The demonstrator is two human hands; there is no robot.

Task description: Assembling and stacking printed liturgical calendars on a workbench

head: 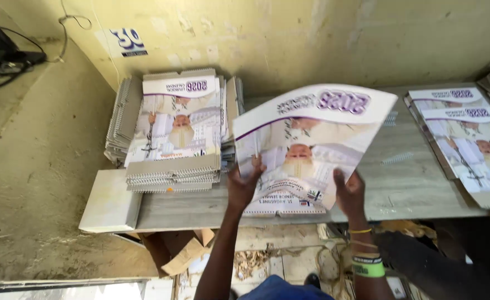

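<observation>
Now your left hand (244, 186) grips the bottom left edge of a big calendar (311, 139), and your right hand (350, 191) grips its bottom right edge. You hold the calendar tilted up over the front part of the bench (406, 183), its wire-bound edge low by the bench. To the left, a tall stack of calendars (175, 133) sits on the bench. To the right lies a smaller pile of calendars (467, 139). Loose wire coils (396, 158) lie between. A green wristband (368, 269) is on your right wrist.
</observation>
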